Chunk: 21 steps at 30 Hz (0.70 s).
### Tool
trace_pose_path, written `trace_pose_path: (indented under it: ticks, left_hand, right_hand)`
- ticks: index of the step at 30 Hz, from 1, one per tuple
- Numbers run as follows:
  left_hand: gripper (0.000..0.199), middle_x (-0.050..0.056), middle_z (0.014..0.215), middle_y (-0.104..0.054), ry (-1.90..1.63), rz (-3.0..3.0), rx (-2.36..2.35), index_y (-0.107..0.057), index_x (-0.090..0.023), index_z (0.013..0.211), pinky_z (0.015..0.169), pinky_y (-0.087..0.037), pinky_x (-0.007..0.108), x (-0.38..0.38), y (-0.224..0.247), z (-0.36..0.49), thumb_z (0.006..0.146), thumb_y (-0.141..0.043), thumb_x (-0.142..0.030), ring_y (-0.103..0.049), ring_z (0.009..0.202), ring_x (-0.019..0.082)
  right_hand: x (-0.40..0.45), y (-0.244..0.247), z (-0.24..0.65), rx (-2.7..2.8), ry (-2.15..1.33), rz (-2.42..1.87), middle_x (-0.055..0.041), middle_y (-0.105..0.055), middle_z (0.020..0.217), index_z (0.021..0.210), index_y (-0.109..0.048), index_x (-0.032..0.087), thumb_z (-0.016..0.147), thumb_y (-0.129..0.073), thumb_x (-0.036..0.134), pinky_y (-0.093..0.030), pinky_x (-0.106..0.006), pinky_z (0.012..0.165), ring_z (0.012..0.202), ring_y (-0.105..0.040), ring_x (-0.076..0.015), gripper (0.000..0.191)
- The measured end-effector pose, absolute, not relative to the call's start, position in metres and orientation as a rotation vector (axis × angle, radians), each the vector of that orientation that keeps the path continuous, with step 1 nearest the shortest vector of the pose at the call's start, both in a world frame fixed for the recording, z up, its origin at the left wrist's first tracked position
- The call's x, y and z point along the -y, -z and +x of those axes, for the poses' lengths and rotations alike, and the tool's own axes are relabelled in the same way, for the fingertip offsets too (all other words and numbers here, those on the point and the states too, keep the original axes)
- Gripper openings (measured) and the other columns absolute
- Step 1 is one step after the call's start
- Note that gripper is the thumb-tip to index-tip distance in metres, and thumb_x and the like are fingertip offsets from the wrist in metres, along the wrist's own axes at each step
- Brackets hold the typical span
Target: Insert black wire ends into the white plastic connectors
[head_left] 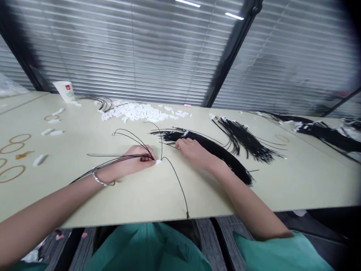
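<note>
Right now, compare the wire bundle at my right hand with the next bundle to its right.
The near bundle is packed tight in a smooth curve; the next bundle spreads into looser, uneven strands. The right hand is at the near bundle, while no hand is at the next bundle. Both are black and lie on the table.

Workshop or office assembly area: long table, black wire bundles, white connector pile, window blinds.
</note>
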State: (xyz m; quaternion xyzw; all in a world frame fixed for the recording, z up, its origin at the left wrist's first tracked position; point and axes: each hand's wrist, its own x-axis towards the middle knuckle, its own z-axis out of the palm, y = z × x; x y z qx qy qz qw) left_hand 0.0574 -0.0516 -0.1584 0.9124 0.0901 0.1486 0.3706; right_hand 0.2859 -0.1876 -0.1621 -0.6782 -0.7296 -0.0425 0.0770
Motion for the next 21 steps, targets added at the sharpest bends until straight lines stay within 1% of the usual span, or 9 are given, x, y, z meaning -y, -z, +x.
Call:
trace_pose_path:
  ticks: [3,5,7,9,11,13,15,18,21]
  left_hand:
    - [0.021,0.003,0.090,-0.063,-0.391,2.345,-0.236,-0.067,-0.015,0.084,0.069,-0.047,0.017,0.051,0.160,0.058,0.080,-0.055,-0.032,-0.058,0.077,0.008]
    - [0.021,0.003,0.090,-0.063,-0.385,2.347,-0.235,-0.067,-0.016,0.085,0.069,-0.047,0.018,0.051,0.160,0.058,0.080,-0.055,-0.032,-0.058,0.078,0.008]
    - [0.021,0.003,0.091,-0.063,-0.379,2.343,-0.232,-0.067,-0.016,0.086,0.070,-0.047,0.018,0.051,0.159,0.058,0.080,-0.054,-0.032,-0.058,0.078,0.009]
    - [0.022,0.003,0.091,-0.063,-0.380,2.336,-0.231,-0.067,-0.015,0.086,0.070,-0.047,0.018,0.052,0.158,0.057,0.080,-0.054,-0.033,-0.058,0.077,0.009]
    - [0.022,0.004,0.091,-0.063,-0.379,2.331,-0.221,-0.067,-0.015,0.085,0.070,-0.047,0.019,0.053,0.157,0.057,0.080,-0.054,-0.032,-0.058,0.078,0.009]
    - [0.022,0.004,0.091,-0.063,-0.377,2.327,-0.214,-0.066,-0.015,0.085,0.070,-0.047,0.019,0.053,0.157,0.057,0.080,-0.053,-0.031,-0.058,0.079,0.009]
    - [0.021,0.004,0.090,-0.062,-0.371,2.332,-0.220,-0.066,-0.015,0.084,0.069,-0.047,0.018,0.052,0.157,0.057,0.080,-0.054,-0.031,-0.058,0.079,0.009]
    - [0.020,0.003,0.089,-0.062,-0.373,2.341,-0.242,-0.066,-0.015,0.083,0.068,-0.046,0.017,0.053,0.157,0.057,0.080,-0.055,-0.031,-0.057,0.078,0.008]
    - [0.020,0.003,0.091,-0.062,-0.372,2.341,-0.245,-0.066,-0.015,0.083,0.069,-0.046,0.018,0.055,0.153,0.056,0.080,-0.054,-0.030,-0.057,0.078,0.008]
  right_hand:
    - [0.190,0.159,0.285,2.182,0.090,-2.023,-0.0099,-0.050,0.097,0.106,-0.050,0.009,0.095,-0.038,0.008,-0.034,-0.024,0.078,0.086,-0.046,-0.0164,0.016]
    - [0.190,0.157,0.285,2.144,0.124,-2.043,-0.0097,-0.050,0.098,0.106,-0.052,0.009,0.094,-0.046,0.012,-0.034,-0.024,0.079,0.088,-0.046,-0.0170,0.013]
    - [0.190,0.154,0.284,2.123,0.149,-2.086,-0.0081,-0.051,0.095,0.099,-0.056,0.010,0.091,-0.055,0.015,-0.033,-0.023,0.079,0.088,-0.047,-0.0172,0.010]
    - [0.192,0.149,0.283,2.109,0.136,-2.145,-0.0061,-0.052,0.091,0.089,-0.059,0.011,0.089,-0.061,0.018,-0.033,-0.023,0.074,0.085,-0.048,-0.0166,0.007]
    - [0.196,0.142,0.283,2.076,0.123,-2.205,-0.0048,-0.053,0.086,0.081,-0.060,0.011,0.086,-0.065,0.019,-0.031,-0.022,0.069,0.081,-0.049,-0.0162,0.010]
    - [0.203,0.134,0.286,2.028,0.103,-2.237,-0.0041,-0.054,0.083,0.077,-0.061,0.012,0.084,-0.066,0.021,-0.029,-0.022,0.065,0.079,-0.049,-0.0159,0.013]
    - [0.213,0.124,0.292,1.966,-0.006,-2.256,-0.0034,-0.054,0.081,0.077,-0.061,0.013,0.086,-0.063,0.026,-0.028,-0.021,0.060,0.074,-0.049,-0.0142,0.016]
    - [0.233,0.113,0.301,1.899,-0.296,-2.316,-0.0018,-0.053,0.077,0.078,-0.061,0.015,0.086,-0.060,0.035,-0.024,-0.020,0.052,0.063,-0.047,-0.0108,0.022]
    - [0.261,0.107,0.305,1.929,-0.475,-2.395,-0.0017,-0.052,0.072,0.070,-0.058,0.013,0.087,-0.058,0.039,-0.022,-0.020,0.049,0.057,-0.044,-0.0096,0.030]
